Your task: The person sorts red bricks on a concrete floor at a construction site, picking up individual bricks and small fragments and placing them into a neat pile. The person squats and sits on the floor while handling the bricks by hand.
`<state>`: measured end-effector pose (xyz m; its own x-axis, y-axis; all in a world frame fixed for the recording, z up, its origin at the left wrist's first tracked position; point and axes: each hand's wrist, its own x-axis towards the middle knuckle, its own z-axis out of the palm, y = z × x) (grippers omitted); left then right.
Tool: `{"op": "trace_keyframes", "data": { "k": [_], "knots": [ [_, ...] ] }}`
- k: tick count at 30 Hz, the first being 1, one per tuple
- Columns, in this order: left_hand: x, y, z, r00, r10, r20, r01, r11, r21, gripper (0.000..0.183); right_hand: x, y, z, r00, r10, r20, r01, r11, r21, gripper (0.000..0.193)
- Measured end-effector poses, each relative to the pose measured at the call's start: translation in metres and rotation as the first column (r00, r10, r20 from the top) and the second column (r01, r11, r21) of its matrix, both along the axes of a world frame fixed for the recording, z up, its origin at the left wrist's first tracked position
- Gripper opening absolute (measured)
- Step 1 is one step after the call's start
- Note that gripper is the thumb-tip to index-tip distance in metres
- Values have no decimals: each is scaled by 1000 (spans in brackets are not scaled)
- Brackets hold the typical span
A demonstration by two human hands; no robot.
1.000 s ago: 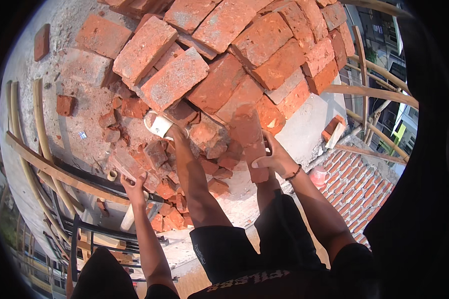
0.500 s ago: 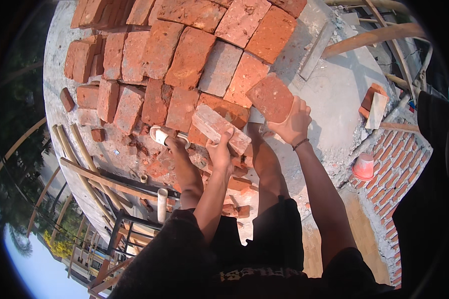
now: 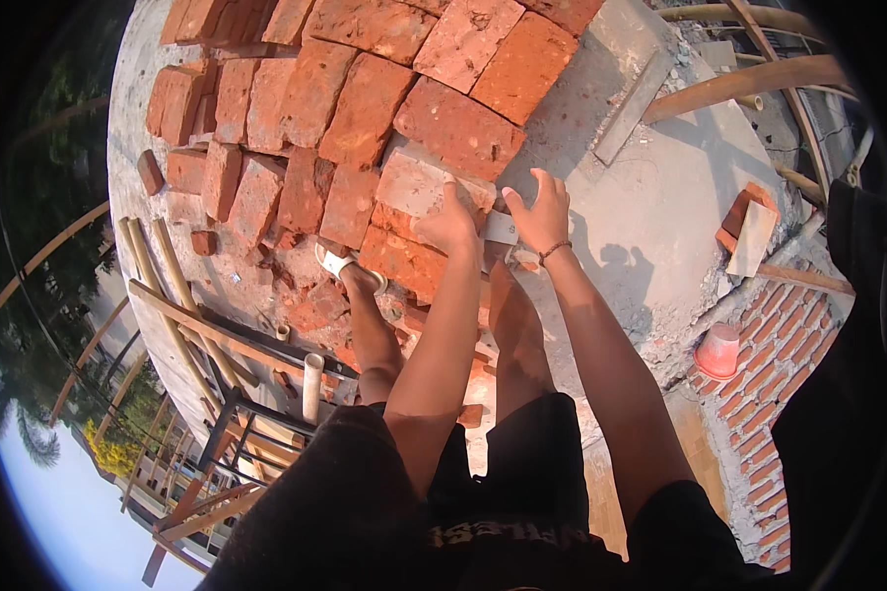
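Observation:
My left hand (image 3: 451, 222) grips the near edge of a pale, mortar-dusted brick (image 3: 409, 183), which lies on the near side of the brick stack. My right hand (image 3: 542, 215) hangs just right of the stack, with nothing in it and its fingers apart. Beyond both hands, an orange-red brick (image 3: 460, 126) lies slantwise on top of the stack. Below my left hand is another orange brick (image 3: 402, 264). Part of the pale brick is covered by my left hand.
The brick stack (image 3: 365, 108) spreads left and away. Broken brick pieces lie near my sandalled foot (image 3: 335, 260). To the right are a grey plank (image 3: 633, 108), a wooden pole (image 3: 749, 87) and a red bucket (image 3: 717, 352). Bamboo poles and a black metal frame (image 3: 251, 433) stand at lower left.
My right hand has let go of its brick, now lying on the stack, and opened. My left hand has moved the pale brick away from me onto the stack.

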<state>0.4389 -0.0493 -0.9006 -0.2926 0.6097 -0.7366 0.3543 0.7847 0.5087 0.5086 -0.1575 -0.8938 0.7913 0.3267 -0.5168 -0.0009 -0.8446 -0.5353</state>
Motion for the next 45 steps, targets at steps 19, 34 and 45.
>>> {"op": "trace_keyframes", "data": {
  "k": [19,34,45],
  "knots": [
    [-41,-8,-19,911,-19,411,146,949,-280,19,-12,65,-13,594,-409,-693,710,672,211,74],
    [-324,82,14,830,-255,497,452,829,-329,60,-51,121,-17,551,-635,-542,738,673,-38,86],
    [-622,57,-44,965,-160,-208,83,938,-335,62,-224,152,63,647,-7,-763,-391,855,-339,60]
  ]
}}
